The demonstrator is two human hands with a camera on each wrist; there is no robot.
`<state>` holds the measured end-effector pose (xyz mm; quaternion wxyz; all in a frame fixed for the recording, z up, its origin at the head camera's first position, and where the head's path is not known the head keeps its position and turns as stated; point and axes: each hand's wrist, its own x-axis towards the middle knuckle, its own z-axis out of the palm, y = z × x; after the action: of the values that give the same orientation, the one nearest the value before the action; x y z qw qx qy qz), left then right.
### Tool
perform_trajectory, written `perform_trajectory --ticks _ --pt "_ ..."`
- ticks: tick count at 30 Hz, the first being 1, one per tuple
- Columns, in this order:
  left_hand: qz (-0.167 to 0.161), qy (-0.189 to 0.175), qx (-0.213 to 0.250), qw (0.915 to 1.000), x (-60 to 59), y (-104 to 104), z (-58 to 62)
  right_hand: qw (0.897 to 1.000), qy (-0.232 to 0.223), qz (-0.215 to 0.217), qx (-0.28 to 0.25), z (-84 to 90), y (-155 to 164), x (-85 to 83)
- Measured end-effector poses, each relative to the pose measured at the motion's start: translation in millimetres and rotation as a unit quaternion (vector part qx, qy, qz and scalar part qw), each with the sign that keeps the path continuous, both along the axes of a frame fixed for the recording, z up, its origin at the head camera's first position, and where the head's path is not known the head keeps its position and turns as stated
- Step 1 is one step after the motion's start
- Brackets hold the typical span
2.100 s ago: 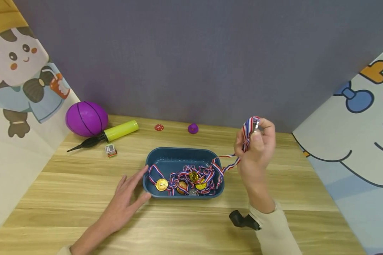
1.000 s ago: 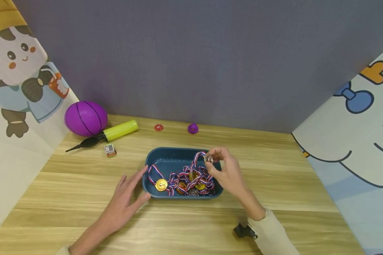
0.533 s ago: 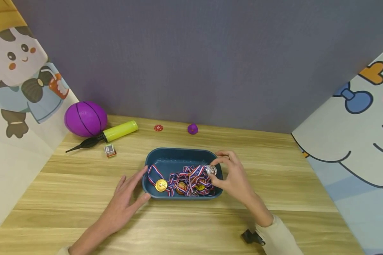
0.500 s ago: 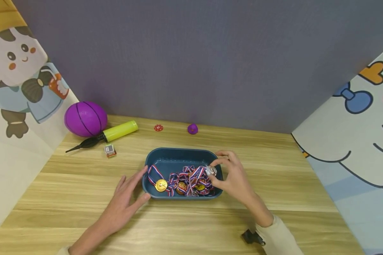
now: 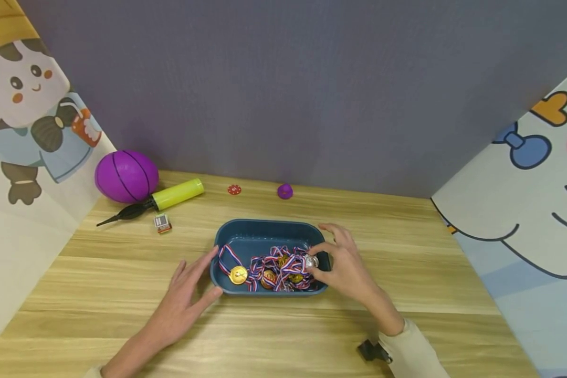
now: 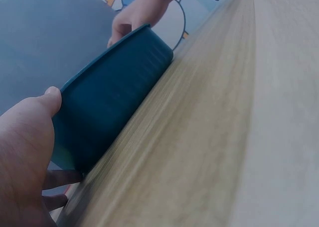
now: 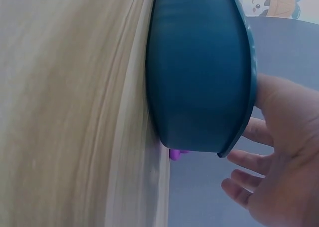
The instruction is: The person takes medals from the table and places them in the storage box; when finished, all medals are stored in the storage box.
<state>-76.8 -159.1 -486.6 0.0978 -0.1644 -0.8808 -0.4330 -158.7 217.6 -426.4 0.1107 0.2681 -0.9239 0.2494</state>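
Note:
A dark teal plastic bin (image 5: 252, 237) stands on the wooden table, holding several medals on tangled red, white and blue ribbons (image 5: 283, 268). My right hand (image 5: 347, 268) reaches over the bin's right end and pinches a silver medal (image 5: 311, 261) between thumb and index finger, low over the ribbon pile. One gold medal (image 5: 238, 274) lies apart at the left end with its ribbon looped beside it. My left hand (image 5: 186, 302) spans the bin's left end with fingers fairly straight, thumb at the near corner. In the right wrist view the bin's wall (image 7: 204, 72) hides the medals.
At the back left are a purple ball (image 5: 126, 176), a yellow and black hand pump (image 5: 177, 193) and a small boxy item (image 5: 163, 223). A red chip (image 5: 234, 189) and a small purple object (image 5: 285, 191) lie behind the bin. A grey panel (image 5: 274, 94) closes the back.
My right hand has come from the right, beyond the bin, carrying the silver medal and its ribbon into the bin, then lowered it slightly. My left hand has stayed at the left end.

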Motion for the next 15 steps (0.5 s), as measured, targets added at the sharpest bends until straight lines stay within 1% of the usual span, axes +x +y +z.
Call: perform_trajectory --ticks 9,15 --pt "0.002 0.001 -0.002 1.0 0.4 -0.2 0.8 0.999 -0.032 -0.004 0.005 1.0 3.3 -0.7" --pt "0.001 -0.002 -0.008 1.0 0.5 -0.3 1.1 0.999 -0.024 0.002 -0.033 2.4 10.0 4.0"
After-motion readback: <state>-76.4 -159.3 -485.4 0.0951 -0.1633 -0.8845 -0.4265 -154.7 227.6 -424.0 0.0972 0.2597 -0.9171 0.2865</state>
